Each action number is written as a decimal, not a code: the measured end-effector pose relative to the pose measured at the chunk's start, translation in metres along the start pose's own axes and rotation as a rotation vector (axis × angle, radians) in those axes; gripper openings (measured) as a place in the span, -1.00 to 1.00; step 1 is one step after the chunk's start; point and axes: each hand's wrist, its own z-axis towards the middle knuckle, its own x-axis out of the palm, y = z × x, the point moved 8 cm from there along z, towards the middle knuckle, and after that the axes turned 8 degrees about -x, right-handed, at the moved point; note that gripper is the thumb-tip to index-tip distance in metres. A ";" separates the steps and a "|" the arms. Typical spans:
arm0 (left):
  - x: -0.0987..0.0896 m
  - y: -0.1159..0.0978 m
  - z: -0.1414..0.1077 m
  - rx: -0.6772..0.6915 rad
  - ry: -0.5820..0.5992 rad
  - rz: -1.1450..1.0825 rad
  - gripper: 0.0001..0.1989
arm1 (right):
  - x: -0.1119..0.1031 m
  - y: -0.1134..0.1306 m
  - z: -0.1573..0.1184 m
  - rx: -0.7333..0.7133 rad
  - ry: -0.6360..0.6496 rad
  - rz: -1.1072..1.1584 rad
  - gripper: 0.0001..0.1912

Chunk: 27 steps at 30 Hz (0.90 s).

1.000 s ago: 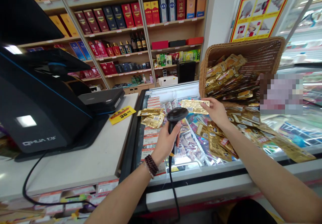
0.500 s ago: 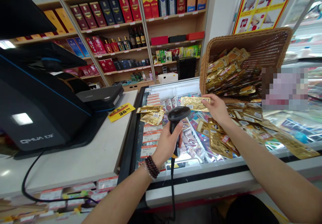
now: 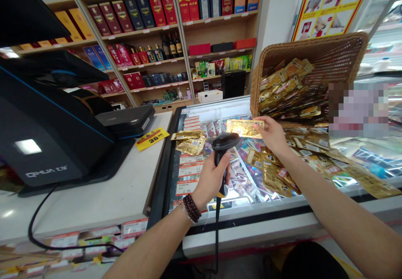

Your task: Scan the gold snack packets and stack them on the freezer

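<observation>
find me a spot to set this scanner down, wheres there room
The white counter is the free patch, bordered by the black till base, the yellow price tag and the freezer rim. The freezer top is crowded: gold sachets spill from the wicker basket beside the right hand, with the left hand and scanner above the packets.

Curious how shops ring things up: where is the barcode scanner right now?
In the head view, the black barcode scanner is gripped in the left hand above the display freezer, just left of the gold sachet held in the right hand.
</observation>
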 end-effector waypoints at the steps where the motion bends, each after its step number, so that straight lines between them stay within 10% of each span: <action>1: 0.000 0.001 0.000 -0.001 -0.001 -0.002 -0.48 | 0.000 -0.001 0.000 -0.004 -0.007 0.019 -0.57; 17: 0.001 -0.011 -0.009 0.016 0.021 -0.090 -0.45 | 0.007 -0.009 -0.003 0.176 -0.062 0.155 -0.64; 22: 0.000 -0.025 -0.021 0.086 0.033 -0.161 -0.46 | 0.056 0.002 0.000 0.366 0.041 0.355 -0.73; 27: -0.004 -0.031 -0.027 0.139 0.014 -0.212 -0.44 | 0.137 0.039 0.002 0.256 0.279 0.443 -0.66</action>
